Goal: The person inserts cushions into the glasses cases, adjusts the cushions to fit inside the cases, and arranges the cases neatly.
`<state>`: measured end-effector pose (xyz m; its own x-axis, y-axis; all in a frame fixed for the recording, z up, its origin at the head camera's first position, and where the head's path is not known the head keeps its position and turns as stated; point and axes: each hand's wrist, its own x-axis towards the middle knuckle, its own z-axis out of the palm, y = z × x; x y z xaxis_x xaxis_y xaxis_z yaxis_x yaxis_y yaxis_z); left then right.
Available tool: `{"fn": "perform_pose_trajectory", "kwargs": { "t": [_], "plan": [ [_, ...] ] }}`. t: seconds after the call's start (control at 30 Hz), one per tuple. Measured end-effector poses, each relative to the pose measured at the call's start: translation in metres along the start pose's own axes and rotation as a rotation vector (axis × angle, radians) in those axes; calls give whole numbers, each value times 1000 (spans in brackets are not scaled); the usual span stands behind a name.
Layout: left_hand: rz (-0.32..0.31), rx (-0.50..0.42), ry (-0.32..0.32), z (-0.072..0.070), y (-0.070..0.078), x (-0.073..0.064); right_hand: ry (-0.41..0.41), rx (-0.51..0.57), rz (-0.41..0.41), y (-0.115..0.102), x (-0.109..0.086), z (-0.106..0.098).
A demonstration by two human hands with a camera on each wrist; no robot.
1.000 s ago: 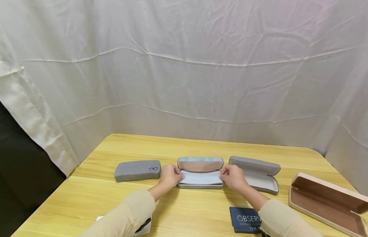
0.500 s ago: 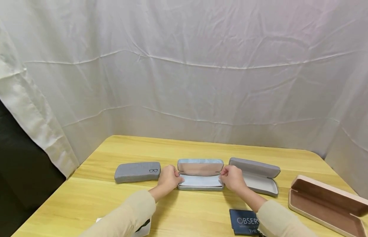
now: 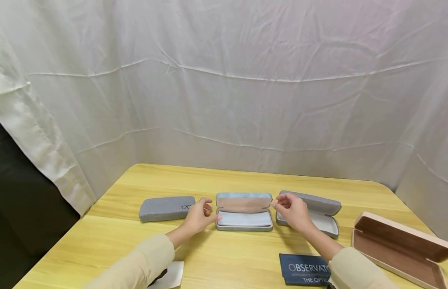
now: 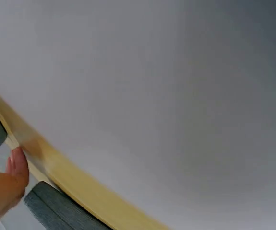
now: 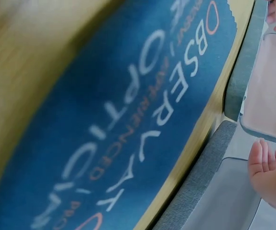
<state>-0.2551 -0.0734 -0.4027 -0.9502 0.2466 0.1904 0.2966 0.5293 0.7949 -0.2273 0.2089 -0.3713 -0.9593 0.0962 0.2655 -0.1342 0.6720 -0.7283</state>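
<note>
A light blue eyeglass case (image 3: 244, 196) with a pinkish lining stands open in the middle of the table. In its lower half lies a folded pale blue cloth (image 3: 245, 219). My left hand (image 3: 199, 218) is at the case's left side, its thumb tip right at the rim and its other fingers loosely bent. On the other side my right hand (image 3: 294, 210) hovers with relaxed fingers, its thumb and index finger close to the case's right edge. It partly covers an open grey case (image 3: 323, 220). Neither hand holds anything.
A closed grey case (image 3: 166, 208) with a glasses print lies left of my left hand. An open case with brown lining (image 3: 393, 249) stands at the right. Nearer me are a navy cloth (image 3: 299, 269) with lettering and a white piece (image 3: 175, 275) by my left sleeve.
Both hands have let go of the pale blue cloth's ends and moved apart, left hand leftward and right hand rightward. The cloth now lies lower in the case.
</note>
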Motion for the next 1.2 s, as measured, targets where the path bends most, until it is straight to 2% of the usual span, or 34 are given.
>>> {"fn": "perform_pose_trajectory", "kwargs": {
  "t": [0.2,0.37,0.53,0.8,1.2],
  "plan": [
    [12,-43,-123,0,-3,0,-76,84,-12,6,2,1],
    [34,-67,-170,4,-2,1,-169,162,-10,8,4,3],
    [32,-67,-181,6,-1,1,-225,206,22,7,6,7],
    [33,-48,-192,6,-3,3,-233,224,74,4,6,9],
    [38,-37,-198,-5,-9,2,-228,223,37,-3,2,14]
  ]
}}
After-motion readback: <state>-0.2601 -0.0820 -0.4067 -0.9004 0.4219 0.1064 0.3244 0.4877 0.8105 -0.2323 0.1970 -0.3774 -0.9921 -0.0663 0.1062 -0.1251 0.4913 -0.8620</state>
